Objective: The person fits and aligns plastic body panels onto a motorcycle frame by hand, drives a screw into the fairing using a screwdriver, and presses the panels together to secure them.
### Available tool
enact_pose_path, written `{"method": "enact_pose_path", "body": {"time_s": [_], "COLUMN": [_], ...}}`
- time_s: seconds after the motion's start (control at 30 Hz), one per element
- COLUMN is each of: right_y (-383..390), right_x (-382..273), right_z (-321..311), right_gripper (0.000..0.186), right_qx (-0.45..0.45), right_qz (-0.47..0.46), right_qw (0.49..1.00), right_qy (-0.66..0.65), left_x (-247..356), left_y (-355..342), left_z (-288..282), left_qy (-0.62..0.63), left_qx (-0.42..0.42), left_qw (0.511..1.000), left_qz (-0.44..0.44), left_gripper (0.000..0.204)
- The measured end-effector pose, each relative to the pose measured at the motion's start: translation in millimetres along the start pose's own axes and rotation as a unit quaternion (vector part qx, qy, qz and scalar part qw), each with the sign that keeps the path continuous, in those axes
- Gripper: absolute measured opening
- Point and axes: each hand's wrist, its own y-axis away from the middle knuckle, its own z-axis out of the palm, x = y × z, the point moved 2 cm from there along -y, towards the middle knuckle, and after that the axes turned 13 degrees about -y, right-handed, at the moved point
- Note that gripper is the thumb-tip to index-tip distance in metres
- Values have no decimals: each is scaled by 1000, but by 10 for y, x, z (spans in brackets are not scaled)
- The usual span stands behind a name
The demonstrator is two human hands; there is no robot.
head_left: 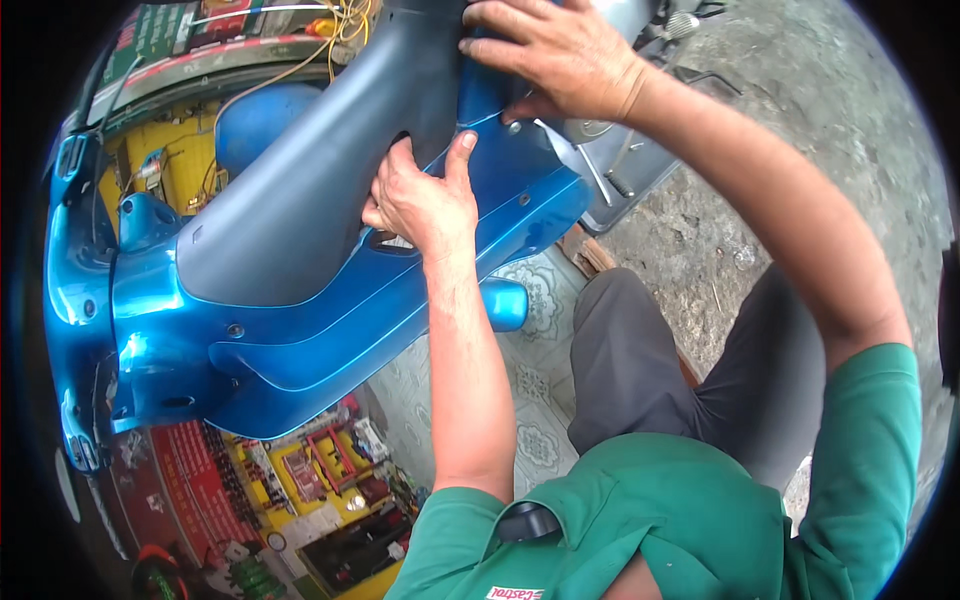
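In front of me stand the glossy blue body panels (300, 345) of a motorbike, with a matte dark grey cover panel (290, 220) along their upper side. My left hand (425, 195) is hooked by its curled fingers into a cutout at the grey panel's lower edge; its thumb points up, and the fingertips are hidden. Farther up, my right hand (560, 60) lies over the seam between grey and blue. Its fingers are stretched out and apart on the panel, while the thumb rests lower, near a small bolt (514, 128) on the blue side panel.
A yellow tray (300, 465) full of tools and small parts lies at the lower left. Behind the bike sit a blue rounded container (262, 125) and yellow cables (350, 25). At right, tools lie on a dark tray (640, 180) on the concrete floor (800, 110).
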Motion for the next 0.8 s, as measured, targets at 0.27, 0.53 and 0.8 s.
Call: {"method": "enact_pose_path", "body": {"time_s": [0.27, 0.53, 0.8], "right_y": [-4, 17, 38], "right_x": [-267, -173, -210], "right_z": [-302, 51, 85], "right_gripper": [88, 95, 89], "right_qx": [-35, 49, 64], "right_qz": [13, 57, 64], "right_qw": [992, 996, 995], "right_qy": [119, 46, 46], "left_x": [87, 88, 81], "left_y": [110, 94, 86], "left_z": [39, 65, 42], "left_qy": [-29, -29, -18], "left_qx": [114, 83, 59], "left_qw": [993, 996, 998], "left_qz": [9, -20, -23], "left_gripper": [79, 80, 83]}}
